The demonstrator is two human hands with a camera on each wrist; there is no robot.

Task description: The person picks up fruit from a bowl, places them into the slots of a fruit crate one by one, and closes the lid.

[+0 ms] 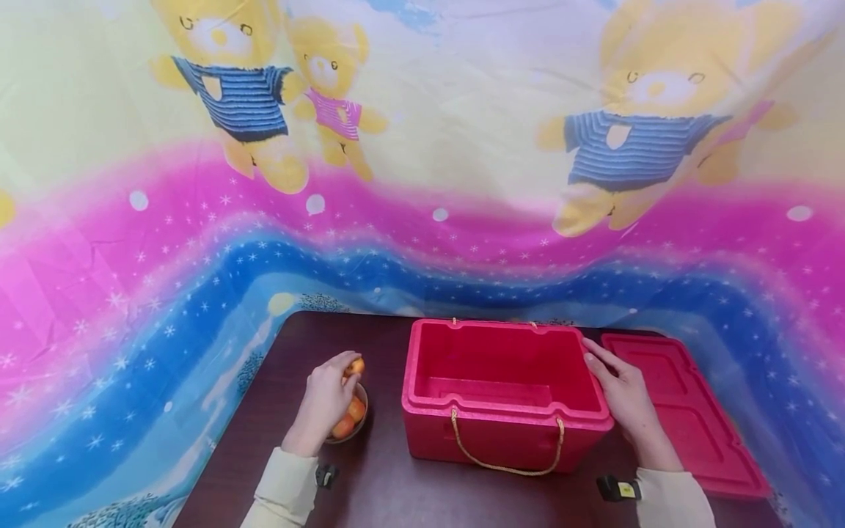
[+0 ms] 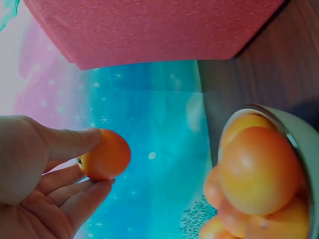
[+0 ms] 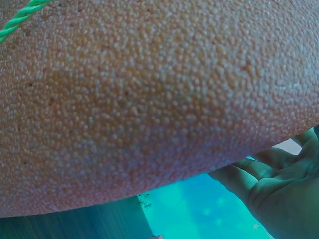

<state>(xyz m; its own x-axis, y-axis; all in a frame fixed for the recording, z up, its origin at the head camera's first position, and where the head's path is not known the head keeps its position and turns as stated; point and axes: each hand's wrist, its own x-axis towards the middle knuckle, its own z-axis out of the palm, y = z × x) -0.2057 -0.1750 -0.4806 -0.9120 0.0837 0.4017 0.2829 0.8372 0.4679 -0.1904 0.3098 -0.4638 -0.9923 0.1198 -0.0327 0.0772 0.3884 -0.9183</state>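
Note:
My left hand (image 1: 326, 396) pinches a small round orange fruit (image 2: 112, 155) between thumb and fingers, above a bowl. That bowl (image 2: 310, 142), pale with a dark rim, holds several more orange fruits (image 2: 261, 169) with yellowish patches. To its right stands a red foam box (image 1: 488, 434), open at the top, with rope handles. The visible part of its inside holds nothing. My right hand (image 1: 623, 392) touches the box's right side near the rim, its fingers mostly straight. In the right wrist view the box wall hides the fingertips.
A red lid (image 1: 703, 418) lies flat on the dark brown table (image 1: 376, 495), right of the box. A yellow rope handle (image 1: 511, 469) hangs on the box's front. Behind the table hangs a cloth (image 1: 436, 257) printed with bears.

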